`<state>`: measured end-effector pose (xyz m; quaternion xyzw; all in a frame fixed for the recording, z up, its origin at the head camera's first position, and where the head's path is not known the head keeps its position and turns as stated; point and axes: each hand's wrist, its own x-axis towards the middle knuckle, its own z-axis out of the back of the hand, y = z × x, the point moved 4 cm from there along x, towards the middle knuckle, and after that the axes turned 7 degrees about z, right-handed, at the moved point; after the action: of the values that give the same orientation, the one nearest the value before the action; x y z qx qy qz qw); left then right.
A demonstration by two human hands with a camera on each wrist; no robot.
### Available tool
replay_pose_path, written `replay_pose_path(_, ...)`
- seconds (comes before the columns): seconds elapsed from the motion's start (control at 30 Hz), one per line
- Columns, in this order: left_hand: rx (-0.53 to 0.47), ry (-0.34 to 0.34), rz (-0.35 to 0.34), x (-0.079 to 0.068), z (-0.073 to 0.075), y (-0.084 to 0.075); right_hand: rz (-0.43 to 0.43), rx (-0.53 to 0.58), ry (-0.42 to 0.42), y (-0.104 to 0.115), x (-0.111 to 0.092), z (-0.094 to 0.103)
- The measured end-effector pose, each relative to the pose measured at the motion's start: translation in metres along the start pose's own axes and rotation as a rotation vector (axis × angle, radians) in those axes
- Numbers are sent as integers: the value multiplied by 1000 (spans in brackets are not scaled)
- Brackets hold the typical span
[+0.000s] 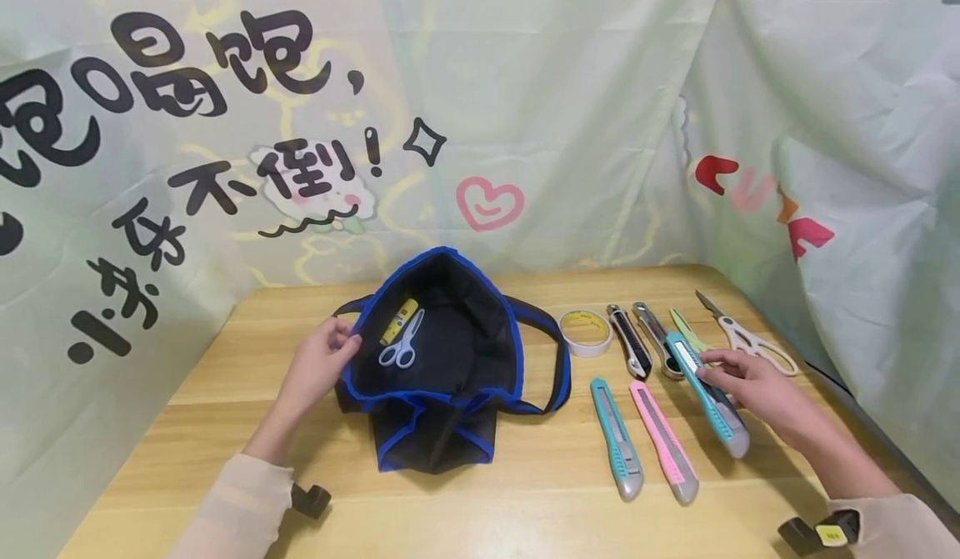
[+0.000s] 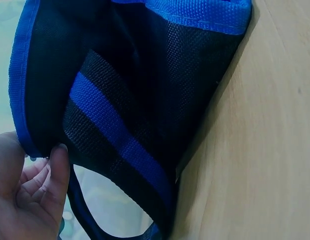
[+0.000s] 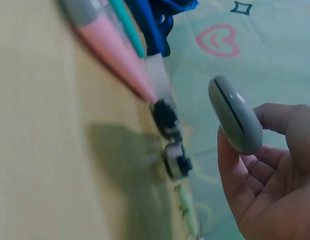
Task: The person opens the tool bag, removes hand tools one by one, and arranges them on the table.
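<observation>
My left hand (image 1: 318,363) pinches the left rim of a black tool bag (image 1: 435,438) with blue trim, its mouth gaping. The left wrist view shows thumb and fingers at the bag's blue-edged corner (image 2: 30,142). Inside the bag lie small pale-blue scissors (image 1: 403,346) and a yellow item (image 1: 397,323). To the right, my right hand (image 1: 761,388) grips a teal utility knife (image 1: 708,399) between thumb and fingers, raised above the table. Its rounded grey end (image 3: 239,117) faces the right wrist camera.
On the wooden table (image 1: 540,492), a second teal knife (image 1: 617,438) and a pink knife (image 1: 663,442) lie nearer me. Behind them are a tape roll (image 1: 587,347), a black knife (image 1: 628,342), a silver knife (image 1: 654,326), a green tool (image 1: 686,330) and white-handled scissors (image 1: 750,342). Printed curtains (image 1: 540,109) enclose the table.
</observation>
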<state>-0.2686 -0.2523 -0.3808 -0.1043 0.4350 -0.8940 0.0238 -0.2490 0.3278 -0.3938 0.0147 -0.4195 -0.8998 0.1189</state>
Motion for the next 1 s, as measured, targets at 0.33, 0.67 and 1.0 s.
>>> replay_pose_path(0.33,14,4,4,1,-2,3,-52,-36,21,-24,-12,-3)
replay_pose_path(0.67,13,15,7,2,-3,2,-21,-27,99,-36,-19,-3)
replay_pose_path(1.0,28,8,6,0,-2,1,-38,44,194,-44,-19,-7)
